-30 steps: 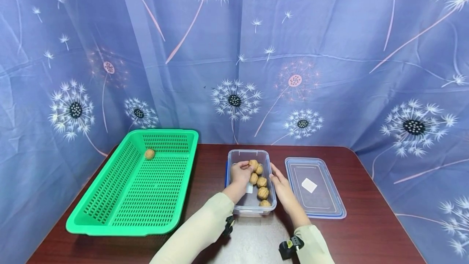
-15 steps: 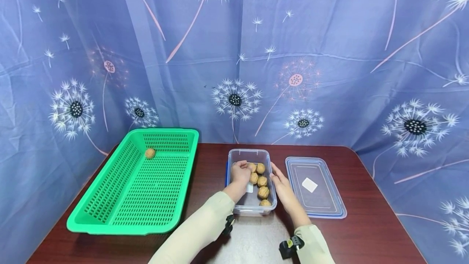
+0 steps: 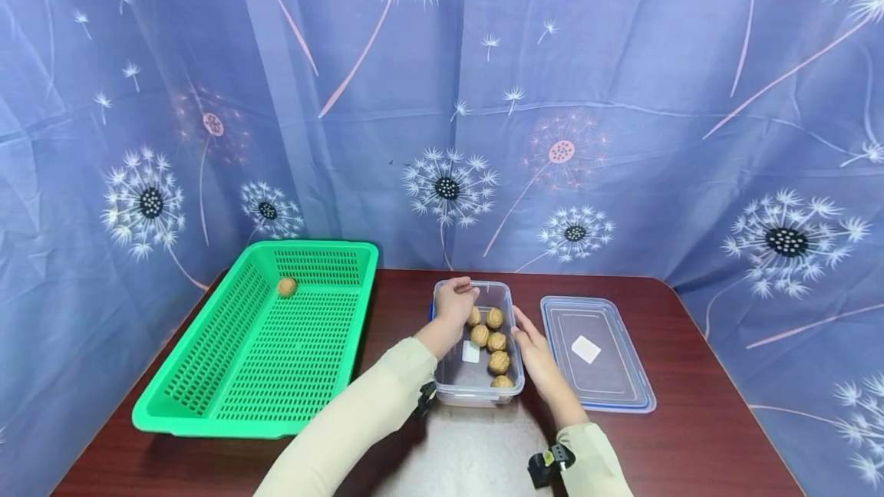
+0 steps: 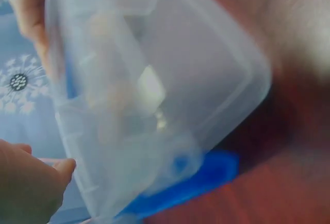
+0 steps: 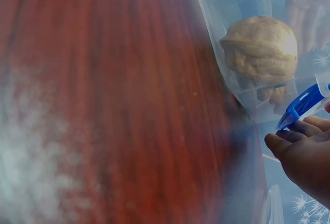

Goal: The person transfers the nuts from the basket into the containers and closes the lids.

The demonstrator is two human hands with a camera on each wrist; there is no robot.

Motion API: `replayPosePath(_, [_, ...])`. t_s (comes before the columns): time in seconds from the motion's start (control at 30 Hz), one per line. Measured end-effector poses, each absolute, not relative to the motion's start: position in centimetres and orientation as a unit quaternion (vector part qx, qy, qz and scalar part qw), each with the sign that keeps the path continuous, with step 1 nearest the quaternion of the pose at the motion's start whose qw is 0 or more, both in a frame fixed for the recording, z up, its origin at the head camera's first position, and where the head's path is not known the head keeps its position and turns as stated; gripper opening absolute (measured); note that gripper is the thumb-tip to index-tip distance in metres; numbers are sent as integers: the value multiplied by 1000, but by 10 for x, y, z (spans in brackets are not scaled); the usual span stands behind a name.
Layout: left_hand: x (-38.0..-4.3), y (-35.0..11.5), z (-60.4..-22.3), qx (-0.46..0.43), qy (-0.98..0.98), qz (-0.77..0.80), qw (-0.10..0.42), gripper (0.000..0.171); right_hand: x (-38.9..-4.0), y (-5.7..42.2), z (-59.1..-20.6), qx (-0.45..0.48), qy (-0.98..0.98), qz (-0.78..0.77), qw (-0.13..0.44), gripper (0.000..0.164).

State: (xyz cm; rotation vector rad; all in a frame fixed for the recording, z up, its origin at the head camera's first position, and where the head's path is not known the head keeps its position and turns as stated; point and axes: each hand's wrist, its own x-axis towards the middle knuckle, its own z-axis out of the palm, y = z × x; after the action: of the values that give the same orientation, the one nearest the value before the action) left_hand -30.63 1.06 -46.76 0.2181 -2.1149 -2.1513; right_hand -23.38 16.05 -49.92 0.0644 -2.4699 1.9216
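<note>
A clear plastic food container with blue side clips holds several walnuts, most along its right side. My left hand is over the container's far left part, above the rim, with no walnut showing in its fingers. In the left wrist view my left hand is beside the container wall, which is blurred. My right hand rests against the container's right side, fingers extended. From the right wrist, the right hand's fingers lie at a blue clip, and a walnut shows through the wall.
A large green basket stands on the left with one walnut in its far left corner. The clear lid lies on the dark red table right of the container. A blue patterned curtain hangs behind.
My left hand has let go of a walnut among the others in the container, then risen and moved back toward the far left rim. My right hand has stayed at the container's side.
</note>
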Motion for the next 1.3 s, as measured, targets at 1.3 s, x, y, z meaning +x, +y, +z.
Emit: replayPosePath(1.3, [-343,-152,-365,117,-696,-687,173,38,-224,156,-481,32,-784,619,11,48])
